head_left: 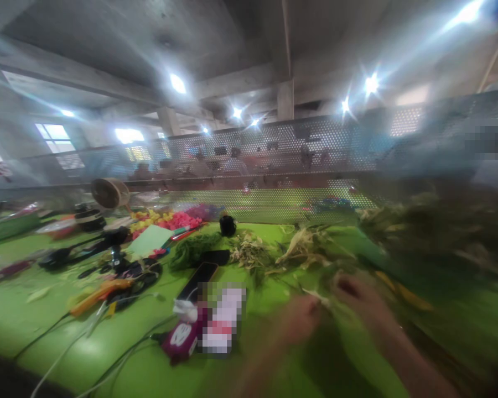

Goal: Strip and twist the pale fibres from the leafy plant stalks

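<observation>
Tabletop (8, 326) spreads green under leafy foliage (301, 247) piled just beyond the grip, seemingly for easy reach, while beside the right hand (359, 296), too blurred to tell if closed, the left hand (301, 316) pinches a pale strand (322, 299), apparently steadying it.

no txt legible: white mark (180, 335) on purple pkg (196, 327) too blurry, white/red item (224, 316) pixelated out.

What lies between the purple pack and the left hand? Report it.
In the head view, a pixelated white item with a reddish patch, then green tabletop up to the blurred left hand.
</observation>
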